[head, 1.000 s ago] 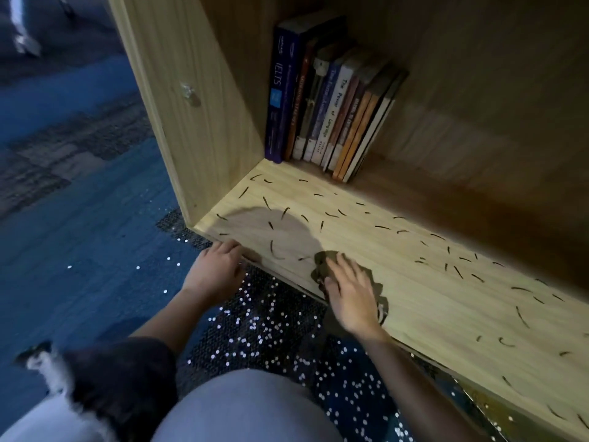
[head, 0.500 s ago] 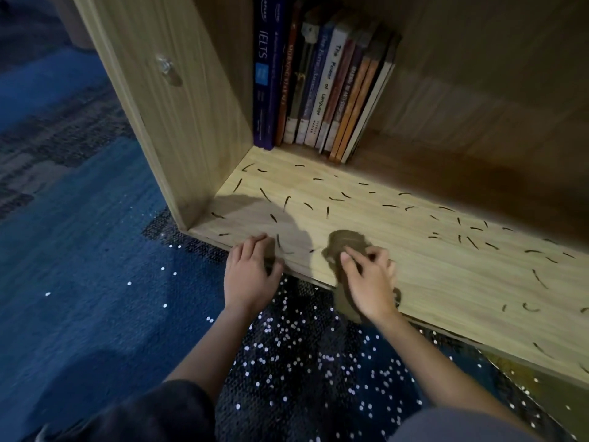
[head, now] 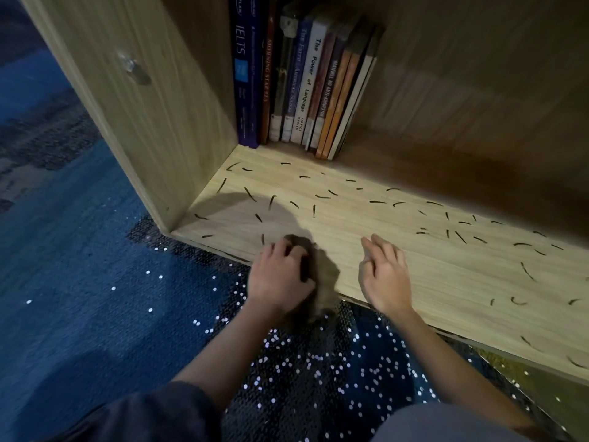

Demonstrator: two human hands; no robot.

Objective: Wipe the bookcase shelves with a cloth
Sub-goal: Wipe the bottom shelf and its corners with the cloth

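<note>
Left hand clenches cloth at shelf front edge, likely to start wiping (dark marks all over), right hand fingers released, bracing nearby.

A crumpled dark brown cloth drapes over the front edge of the light wooden bookcase shelf, strewn with short dark slivers.

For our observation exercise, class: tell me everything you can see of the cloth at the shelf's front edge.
The cloth is small, dark brown, soft-looking and crumpled. It sits on the front edge of the wooden shelf, part drooping over towards the carpet. The left hand grips it; the right hand lies apart.
</note>
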